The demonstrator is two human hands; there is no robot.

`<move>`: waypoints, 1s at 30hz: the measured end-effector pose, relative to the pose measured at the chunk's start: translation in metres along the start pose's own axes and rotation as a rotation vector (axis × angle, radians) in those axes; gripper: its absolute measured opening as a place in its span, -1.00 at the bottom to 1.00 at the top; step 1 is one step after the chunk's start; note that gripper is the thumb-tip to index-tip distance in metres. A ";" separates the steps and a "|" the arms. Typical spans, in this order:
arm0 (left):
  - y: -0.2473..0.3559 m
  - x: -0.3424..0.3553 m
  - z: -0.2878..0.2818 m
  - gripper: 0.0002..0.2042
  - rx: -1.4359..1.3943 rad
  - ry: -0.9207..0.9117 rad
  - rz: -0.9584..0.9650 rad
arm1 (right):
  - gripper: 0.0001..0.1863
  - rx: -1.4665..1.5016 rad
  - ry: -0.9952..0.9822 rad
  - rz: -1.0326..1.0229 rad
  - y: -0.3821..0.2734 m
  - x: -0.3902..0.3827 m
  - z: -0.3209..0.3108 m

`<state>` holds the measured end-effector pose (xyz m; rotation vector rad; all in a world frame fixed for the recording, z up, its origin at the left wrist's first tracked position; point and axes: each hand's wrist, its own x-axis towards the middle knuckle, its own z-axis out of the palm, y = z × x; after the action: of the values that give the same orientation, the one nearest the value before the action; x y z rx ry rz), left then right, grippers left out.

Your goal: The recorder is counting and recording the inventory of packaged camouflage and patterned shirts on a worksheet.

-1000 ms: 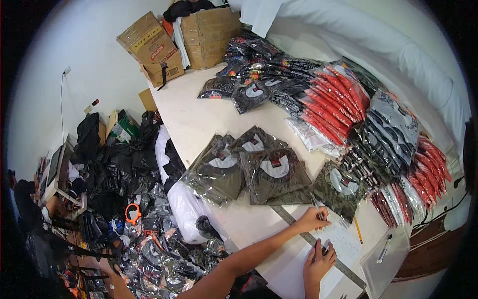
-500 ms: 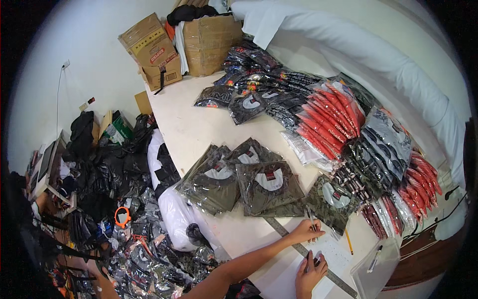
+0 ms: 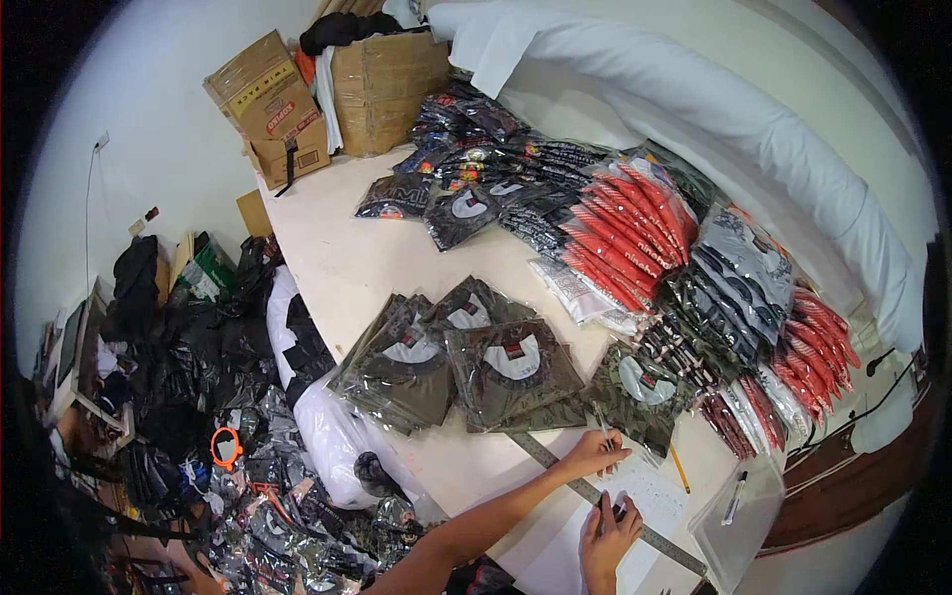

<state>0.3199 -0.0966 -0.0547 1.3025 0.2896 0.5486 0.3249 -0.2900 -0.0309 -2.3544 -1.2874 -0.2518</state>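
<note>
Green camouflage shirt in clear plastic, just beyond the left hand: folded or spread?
Folded. The green camouflage shirt in clear plastic lies as a compact packet, its pale collar area facing up, with no sleeves spread.

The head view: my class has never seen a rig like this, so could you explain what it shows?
There is no machine here, only a person's two bare hands. The camera is worn on the head and looks down; its fisheye lens bends straight edges. On the pale table lie bagged olive-green garments, bagged red garments, a sheet of paper, a grey ruler and a yellow pencil. The left hand has a slim, pen-like thing in its grip. The right hand covers part of the ruler; something small and dark shows there, too unclear to name.
</note>
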 end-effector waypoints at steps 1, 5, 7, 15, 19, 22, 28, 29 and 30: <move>0.002 0.000 0.003 -0.71 0.008 -0.008 0.007 | -0.62 -0.010 0.009 0.016 0.001 -0.001 0.000; 0.012 -0.001 0.001 -0.74 -0.064 0.002 -0.085 | -0.62 -0.025 0.011 0.015 0.000 0.003 -0.003; 0.011 -0.003 -0.003 -0.75 -0.047 0.011 -0.085 | -0.63 -0.003 0.007 -0.025 -0.002 0.005 -0.003; 0.005 0.000 -0.005 -0.79 -0.032 -0.021 -0.102 | -0.64 -0.010 0.033 -0.005 -0.003 0.003 -0.006; 0.008 -0.005 -0.004 -0.79 -0.056 -0.008 -0.124 | -0.64 0.013 0.036 0.022 -0.001 -0.002 -0.003; 0.013 -0.008 -0.001 -0.79 -0.072 0.016 -0.107 | -0.65 0.018 0.068 0.005 -0.002 -0.004 -0.004; -0.002 -0.004 -0.010 -0.82 -0.128 0.093 -0.177 | -0.67 0.042 0.093 0.013 0.000 0.000 0.002; 0.000 -0.004 -0.015 -0.82 -0.185 0.049 -0.114 | -0.67 0.058 0.101 -0.004 -0.001 0.006 0.000; 0.001 -0.007 -0.017 -0.82 -0.153 0.084 -0.087 | -0.67 0.067 0.099 0.005 -0.005 0.007 -0.003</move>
<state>0.3049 -0.0858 -0.0585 1.1152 0.3653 0.5422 0.3251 -0.2842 -0.0240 -2.2596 -1.2236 -0.3150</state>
